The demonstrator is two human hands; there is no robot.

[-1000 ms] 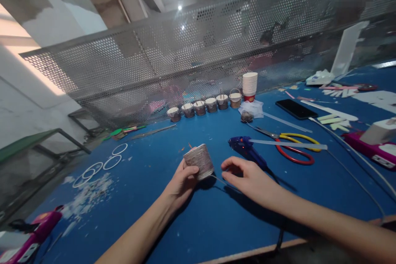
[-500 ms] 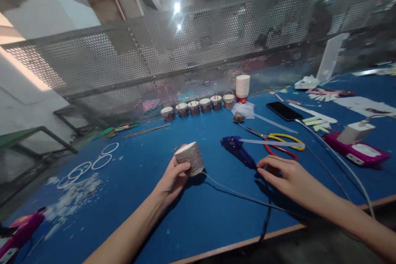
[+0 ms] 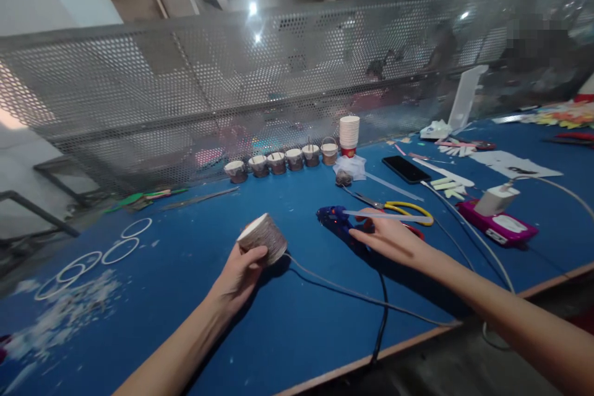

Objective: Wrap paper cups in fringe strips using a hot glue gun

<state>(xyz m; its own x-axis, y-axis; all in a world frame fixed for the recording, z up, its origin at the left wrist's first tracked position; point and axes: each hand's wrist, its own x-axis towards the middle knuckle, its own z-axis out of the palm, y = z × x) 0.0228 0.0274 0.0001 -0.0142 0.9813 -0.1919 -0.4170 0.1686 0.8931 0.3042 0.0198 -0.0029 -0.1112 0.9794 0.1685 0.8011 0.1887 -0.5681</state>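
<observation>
Head view: our left hand [image 3: 239, 269] has its fingers closed round 1 cord-wrapped cup [image 3: 263, 240], tilted, its loose cord [image 3: 341, 288] trailing right below our right fingers. Our right hand [image 3: 390, 235] is part-open, thumb and fingers parted, at the blue glue gun [image 3: 338, 218]; contact we cannot tell. Beyond our fingers, 6 small pots [image 3: 294, 159] line the bench [image 3: 297, 334].

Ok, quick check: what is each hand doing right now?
Left hand: closed on the cord-wrapped cup.
Right hand: at the blue glue gun; whether it is closed on it can't be told.
</observation>
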